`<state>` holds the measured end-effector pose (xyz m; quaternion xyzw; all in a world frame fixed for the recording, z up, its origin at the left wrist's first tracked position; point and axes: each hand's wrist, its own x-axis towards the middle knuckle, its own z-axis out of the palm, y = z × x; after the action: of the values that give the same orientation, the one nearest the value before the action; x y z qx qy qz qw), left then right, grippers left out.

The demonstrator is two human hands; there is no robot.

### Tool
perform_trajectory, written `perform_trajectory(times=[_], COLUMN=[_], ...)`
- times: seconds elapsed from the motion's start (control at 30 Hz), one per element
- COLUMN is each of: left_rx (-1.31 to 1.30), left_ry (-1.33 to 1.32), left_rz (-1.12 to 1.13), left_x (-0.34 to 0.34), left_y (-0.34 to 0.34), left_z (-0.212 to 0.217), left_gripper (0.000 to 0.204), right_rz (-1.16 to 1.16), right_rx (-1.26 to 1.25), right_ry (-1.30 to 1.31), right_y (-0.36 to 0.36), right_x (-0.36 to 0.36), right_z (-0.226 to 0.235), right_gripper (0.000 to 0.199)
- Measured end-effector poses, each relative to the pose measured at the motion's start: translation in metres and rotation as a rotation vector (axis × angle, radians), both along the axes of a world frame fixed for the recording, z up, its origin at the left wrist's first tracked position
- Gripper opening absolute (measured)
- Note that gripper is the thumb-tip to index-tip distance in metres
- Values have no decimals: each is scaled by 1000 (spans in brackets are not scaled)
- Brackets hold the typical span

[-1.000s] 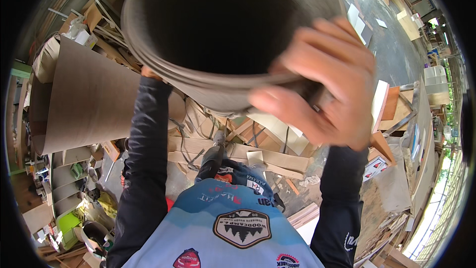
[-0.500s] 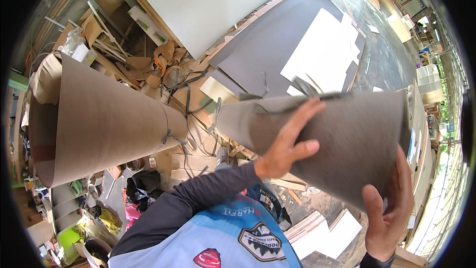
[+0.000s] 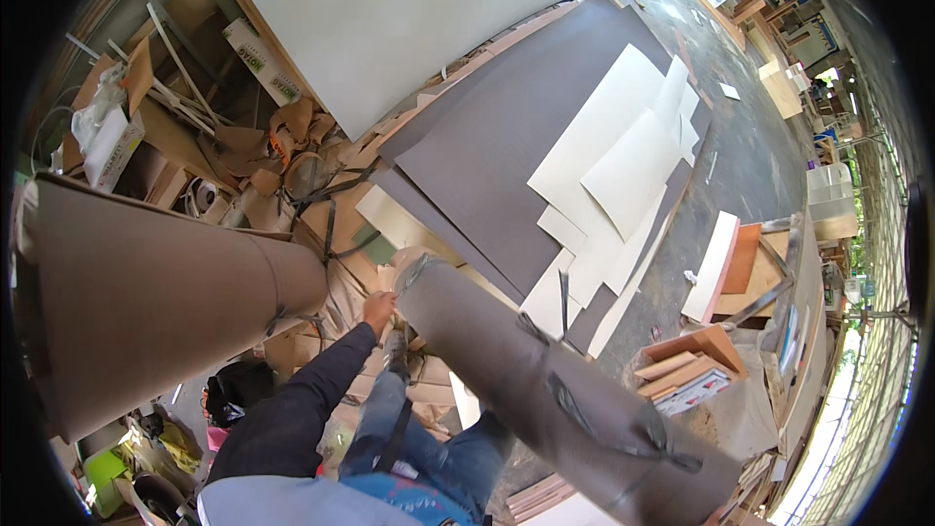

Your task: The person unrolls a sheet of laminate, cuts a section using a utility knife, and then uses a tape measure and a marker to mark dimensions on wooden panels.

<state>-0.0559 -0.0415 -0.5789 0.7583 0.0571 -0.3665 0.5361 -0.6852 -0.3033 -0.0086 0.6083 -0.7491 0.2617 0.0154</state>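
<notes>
A long grey-brown roll of sheet material (image 3: 506, 351), tied with dark straps, slants across in front of me from the middle down to the lower right. My left hand (image 3: 380, 310) is closed at the far end of this roll, at its edge. Only a sliver of my right hand (image 3: 719, 516) shows under the near end at the lower right; its fingers are mostly hidden. On the left stands a second, wider brown roll (image 3: 166, 282) with a thin tie around it, apart from my hands.
Dark flat sheets (image 3: 487, 136) lie beyond, with pale offcuts (image 3: 604, 185) on top. A large pale panel (image 3: 409, 10) stands behind them. Cardboard scraps (image 3: 292, 127) and loose straps (image 3: 336, 219) clutter the far left. Stacked boards (image 3: 696, 370) are at right.
The held roll has swung so its near end is lower and closer to me. My left hand has gone from its side to its far end; my right hand has dropped almost out of view.
</notes>
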Motion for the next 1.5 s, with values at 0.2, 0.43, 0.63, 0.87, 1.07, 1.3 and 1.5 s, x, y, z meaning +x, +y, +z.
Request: perform_trajectory(times=[0.2, 0.43, 0.63, 0.87, 1.07, 1.3, 1.5], left_rx=[463, 570, 585, 639, 711, 730, 570], left_ry=[-104, -172, -14, -47, -179, -501, -641], left_rz=[-202, -212, -418, -465, -245, -166, -71], left_x=[59, 101, 106, 91, 102, 206, 285], left_y=[-22, -105, -140, -181, -103, -58, -80], left_z=[-115, -219, -228, -165, -134, -58, -47], left_gripper=[43, 90, 113, 104, 101, 73, 59], right_rz=[-347, -531, -605, -657, -607, -512, -305], right_rx=[-238, -147, -139, -108, -45, 266, 63], right_ry=[-187, -383, -341, -336, -414, -812, -918], right_y=[-5, -57, -83, -81, -112, -204, -255], right_x=[-14, -77, -106, -138, -180, -181, -138], right_z=[-56, -119, -158, -194, -268, -431, -593], right_gripper=[52, 55, 55, 55, 55, 64, 70])
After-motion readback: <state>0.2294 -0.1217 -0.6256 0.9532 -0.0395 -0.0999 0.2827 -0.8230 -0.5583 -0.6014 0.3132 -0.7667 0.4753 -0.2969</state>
